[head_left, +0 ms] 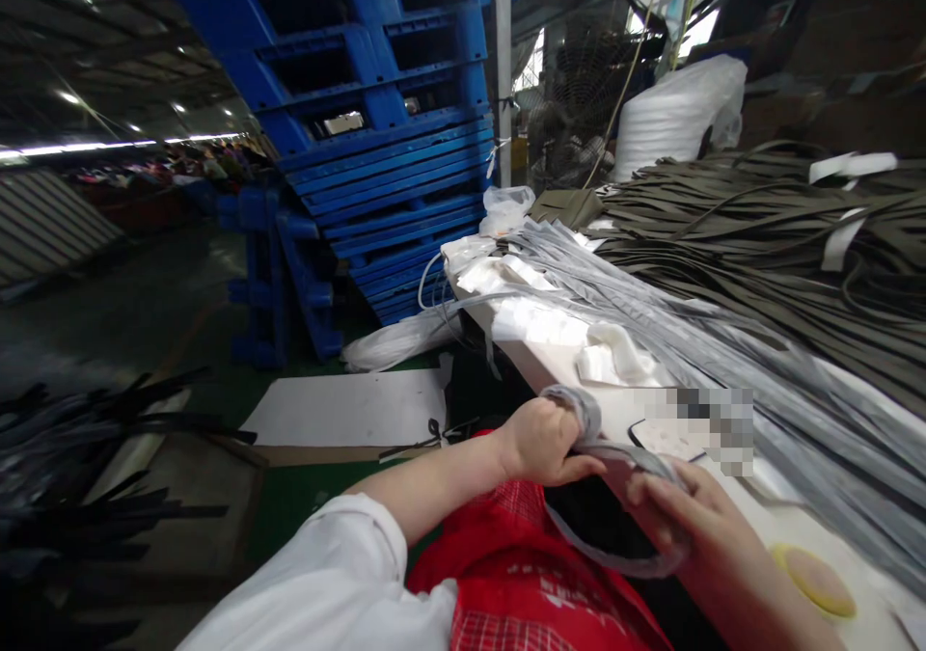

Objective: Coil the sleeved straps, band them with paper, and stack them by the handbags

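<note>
My left hand (539, 439) is closed in a fist around a grey strap (589, 418), which loops over its knuckles at the near edge of a white table (535, 357). The same strap runs across to my right hand (687, 516), whose fingers curl over it, and hangs below in a loop above my red apron (521, 564). Several more grey straps (651, 313) lie stretched across the table just beyond my hands.
A big heap of dark olive straps (781, 236) fills the right. Blue plastic pallets (383, 121) lean stacked behind the table. White cloth pieces (608, 352) and a yellow disc (814, 579) lie on the table. Black strips (79, 468) and scissors (434, 434) lie on the floor at left.
</note>
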### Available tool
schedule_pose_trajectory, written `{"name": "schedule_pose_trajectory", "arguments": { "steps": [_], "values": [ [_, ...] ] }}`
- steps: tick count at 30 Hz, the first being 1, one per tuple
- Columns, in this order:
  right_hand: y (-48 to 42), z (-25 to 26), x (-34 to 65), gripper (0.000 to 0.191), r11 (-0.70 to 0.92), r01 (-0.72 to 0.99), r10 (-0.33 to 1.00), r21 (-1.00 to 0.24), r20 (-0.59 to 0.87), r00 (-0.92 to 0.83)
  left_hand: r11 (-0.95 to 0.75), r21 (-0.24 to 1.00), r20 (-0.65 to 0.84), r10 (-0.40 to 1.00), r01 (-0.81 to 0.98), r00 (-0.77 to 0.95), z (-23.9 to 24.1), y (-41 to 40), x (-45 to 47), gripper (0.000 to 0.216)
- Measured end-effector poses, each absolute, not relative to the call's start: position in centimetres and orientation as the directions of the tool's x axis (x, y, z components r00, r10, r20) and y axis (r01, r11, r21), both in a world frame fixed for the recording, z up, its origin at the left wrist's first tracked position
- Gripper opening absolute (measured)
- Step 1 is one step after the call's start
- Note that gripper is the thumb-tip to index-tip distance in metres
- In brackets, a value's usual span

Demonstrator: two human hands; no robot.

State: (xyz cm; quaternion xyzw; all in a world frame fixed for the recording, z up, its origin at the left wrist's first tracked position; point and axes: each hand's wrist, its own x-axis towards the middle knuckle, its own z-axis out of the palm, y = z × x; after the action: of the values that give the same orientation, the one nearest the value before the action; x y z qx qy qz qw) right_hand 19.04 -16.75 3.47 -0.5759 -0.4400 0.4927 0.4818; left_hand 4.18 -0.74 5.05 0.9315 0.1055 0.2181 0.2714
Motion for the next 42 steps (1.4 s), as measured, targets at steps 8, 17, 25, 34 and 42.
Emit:
{"name": "schedule_pose_trajectory", "arguments": {
  "steps": [8, 17, 25, 34, 42],
  "values": [
    [-15.0, 1.7, 21.1, 0.049, 0.015, 0.547, 0.963, -0.837, 0.16, 0.218, 0.165, 0.894, -0.432, 0.063, 0.417, 0.9, 5.3, -0.3, 4.3, 0.064],
    [-14.7, -1.3, 14.7, 0.041, -0.117, 0.204, 0.985, -0.972, -0.139, -0.099, 0.251, 0.944, 0.044, 0.551, -0.216, 0.833, 8.7, 0.6, 5.2, 0.058],
    [-16.7, 4.6, 20.6, 0.045, -0.119, 0.231, 0.98, -0.966, -0.077, 0.181, -0.591, 0.804, 0.173, 0.336, 0.064, 0.926, 5.4, -0.2, 4.1, 0.05],
    [-16.1, 2.0, 21.1, 0.044, -0.097, 0.542, 0.959, -0.835, 0.066, 0.274, 0.403, 0.806, -0.438, -0.086, 0.433, 0.895, 5.5, 2.3, 3.9, 0.07],
    [-15.7, -0.5, 20.1, 0.031, -0.075, 0.503, 0.956, -0.861, 0.08, 0.281, 0.784, 0.602, -0.334, 0.072, 0.154, 0.94, 8.4, 4.2, 3.2, 0.071]
  ]
}}
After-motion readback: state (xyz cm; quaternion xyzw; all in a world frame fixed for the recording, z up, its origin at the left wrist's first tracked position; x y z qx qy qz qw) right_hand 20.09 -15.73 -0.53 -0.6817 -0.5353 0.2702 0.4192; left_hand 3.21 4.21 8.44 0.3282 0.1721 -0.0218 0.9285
